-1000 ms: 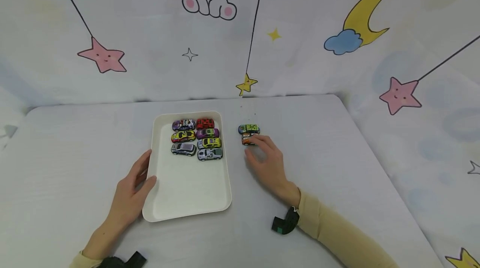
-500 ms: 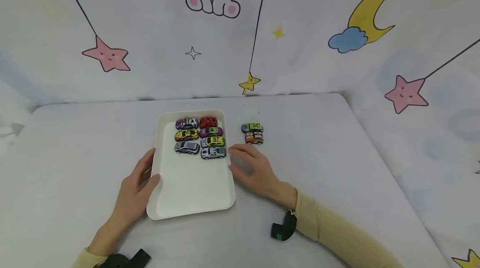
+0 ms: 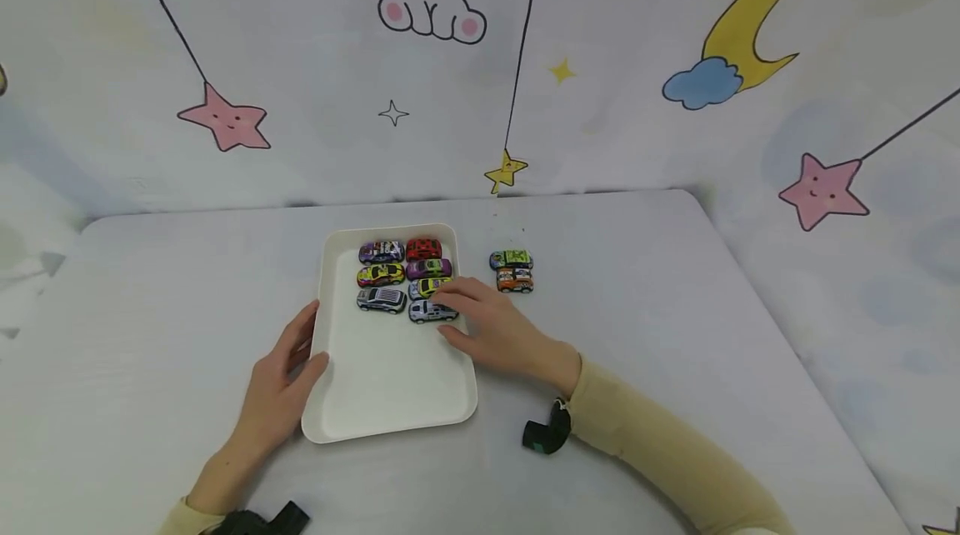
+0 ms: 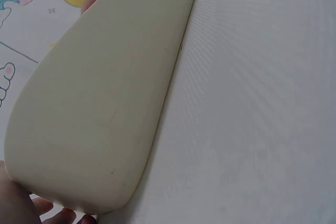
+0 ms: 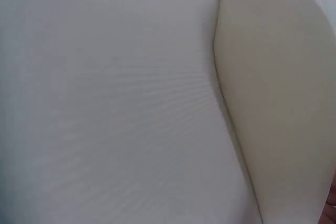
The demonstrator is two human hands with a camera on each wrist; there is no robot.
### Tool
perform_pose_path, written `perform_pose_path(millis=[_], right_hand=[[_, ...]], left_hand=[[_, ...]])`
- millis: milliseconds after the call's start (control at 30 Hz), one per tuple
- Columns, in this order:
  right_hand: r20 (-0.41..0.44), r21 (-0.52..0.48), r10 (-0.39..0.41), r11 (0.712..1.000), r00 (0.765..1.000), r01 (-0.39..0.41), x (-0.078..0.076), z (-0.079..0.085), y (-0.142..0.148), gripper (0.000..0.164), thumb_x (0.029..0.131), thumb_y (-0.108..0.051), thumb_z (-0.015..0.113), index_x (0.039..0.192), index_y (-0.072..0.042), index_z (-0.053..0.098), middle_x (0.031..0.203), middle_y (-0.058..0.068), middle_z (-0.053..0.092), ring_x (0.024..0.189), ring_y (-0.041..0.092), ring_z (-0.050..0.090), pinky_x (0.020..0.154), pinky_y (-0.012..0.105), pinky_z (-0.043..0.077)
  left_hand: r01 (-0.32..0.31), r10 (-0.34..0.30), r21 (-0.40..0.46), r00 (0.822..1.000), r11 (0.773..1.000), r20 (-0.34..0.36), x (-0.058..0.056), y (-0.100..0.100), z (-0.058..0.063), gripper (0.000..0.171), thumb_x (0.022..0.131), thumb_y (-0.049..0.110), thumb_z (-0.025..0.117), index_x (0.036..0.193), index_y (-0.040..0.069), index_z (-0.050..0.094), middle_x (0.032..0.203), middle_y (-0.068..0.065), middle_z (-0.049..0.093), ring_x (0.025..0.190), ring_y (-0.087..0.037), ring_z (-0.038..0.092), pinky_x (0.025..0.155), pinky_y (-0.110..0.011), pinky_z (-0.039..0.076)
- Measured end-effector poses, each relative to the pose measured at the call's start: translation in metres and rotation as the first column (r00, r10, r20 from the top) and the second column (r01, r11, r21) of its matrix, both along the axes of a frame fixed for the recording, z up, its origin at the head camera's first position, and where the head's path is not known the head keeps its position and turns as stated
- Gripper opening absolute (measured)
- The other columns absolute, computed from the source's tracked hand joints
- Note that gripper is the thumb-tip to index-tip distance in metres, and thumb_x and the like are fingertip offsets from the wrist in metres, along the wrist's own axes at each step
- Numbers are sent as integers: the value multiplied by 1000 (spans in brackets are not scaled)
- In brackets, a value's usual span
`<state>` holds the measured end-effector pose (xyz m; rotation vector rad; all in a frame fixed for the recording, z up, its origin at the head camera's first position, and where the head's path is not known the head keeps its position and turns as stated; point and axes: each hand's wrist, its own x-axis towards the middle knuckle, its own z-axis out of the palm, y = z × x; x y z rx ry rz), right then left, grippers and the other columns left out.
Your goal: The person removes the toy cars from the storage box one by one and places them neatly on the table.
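With the left hand (image 3: 279, 389) gripping the tray (image 3: 390, 385) at its left edge, the right hand (image 3: 501, 329) has just crossed the right edge, bringing work to the near-right silver car (image 3: 430, 313) inside, though whether those fingers pinch it I cannot tell.

No word, number or brand can be read; the printed marks are too small to make out on the glossy purple-and-white toy car (image 3: 382, 252) near the far edge of the rectangular white tray (image 3: 390, 385), the yellow toy car with red and black patterning (image 3: 381, 274) just nearer that tray's near edge, and the orange-and-white toy car (image 3: 515, 280) beyond its right edge, on the white cloth-covered tabletop (image 3: 690, 310)
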<state>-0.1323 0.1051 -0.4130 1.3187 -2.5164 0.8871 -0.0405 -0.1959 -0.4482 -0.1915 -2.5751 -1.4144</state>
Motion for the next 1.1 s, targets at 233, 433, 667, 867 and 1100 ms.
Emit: perform_pose_path(millis=[233,433,667,867,1100], right_hand=[[30,101,-36,994,999,32,0,3,-11,36,90,-14,74,124,-4,68,129,10,62,122,23,59,102,33,51],[12,158,-34,987,999,32,1,6,-13,37,90,-14,74,125,-3,66,130,11,61,123,24,58,104,34,50],[11,203,-40,979,999,37,1,7,-15,38,91,-14,73,126,-3,66,131,12,61,124,24,58,104,33,50],[12,235,-42,971,999,38,-1,9,-17,38,92,-16,72,128,-4,65,132,11,61,123,23,58,104,33,50],[3,275,-55,960,999,52,-3,9,-21,36,93,-14,71,127,-5,65,129,9,62,120,22,58,102,33,50]], left_hand=[[-2,2,-7,1000,1000,0,0,0,0,66,98,4,56,157,20,32,149,-23,47,126,-46,55,95,0,34],[-1,1,-11,1000,1000,-1,0,0,0,66,98,4,56,157,19,32,149,-24,47,126,-46,55,95,0,34],[1,-1,-13,1000,1000,-1,1,0,-1,65,98,5,57,157,17,32,150,-23,47,126,-46,55,95,0,34],[0,0,-9,1000,1000,-4,1,-1,0,64,98,5,57,157,16,33,149,-23,48,125,-46,56,95,1,34],[4,-4,-3,1000,1000,-4,1,0,-1,64,98,5,57,157,14,33,149,-23,47,125,-46,56,94,0,35]])
